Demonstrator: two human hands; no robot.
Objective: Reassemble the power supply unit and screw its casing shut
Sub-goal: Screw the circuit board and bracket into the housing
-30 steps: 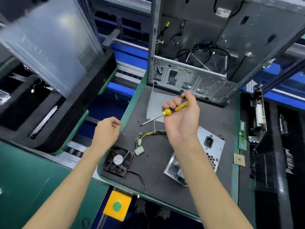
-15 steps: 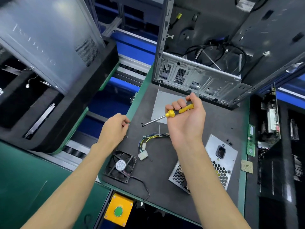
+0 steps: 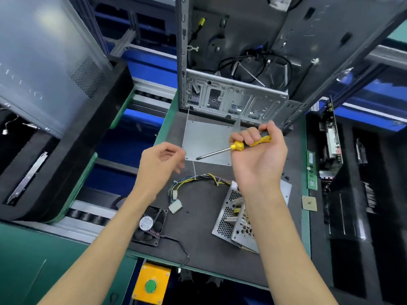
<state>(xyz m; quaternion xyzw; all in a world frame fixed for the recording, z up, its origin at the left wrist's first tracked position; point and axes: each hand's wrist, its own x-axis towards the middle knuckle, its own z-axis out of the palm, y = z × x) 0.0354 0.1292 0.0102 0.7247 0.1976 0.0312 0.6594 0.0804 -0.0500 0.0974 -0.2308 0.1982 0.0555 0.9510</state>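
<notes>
The open power supply unit (image 3: 229, 221), a perforated metal box, lies on the dark mat under my right forearm. Its bundle of coloured wires (image 3: 198, 179) curls left to a white connector (image 3: 175, 206). The flat metal cover plate (image 3: 207, 137) lies farther back on the mat. A black fan (image 3: 149, 225) rests at the mat's front left. My right hand (image 3: 257, 155) grips a yellow-handled screwdriver (image 3: 237, 146), tip pointing left over the plate. My left hand (image 3: 160, 164) hovers left of the tip, fingers curled and blurred; what they pinch, if anything, is too small to see.
An empty computer case (image 3: 237, 93) stands open at the back of the mat (image 3: 198, 238). A side panel (image 3: 44, 62) leans in a black foam tray on the left. Circuit boards and a memory stick (image 3: 312, 170) sit on the right. A yellow box with a green button (image 3: 152, 282) is below.
My left hand has moved right, toward the screwdriver tip, and its fingers have loosened. My right hand holds the screwdriver in much the same pose. The camera has shifted.
</notes>
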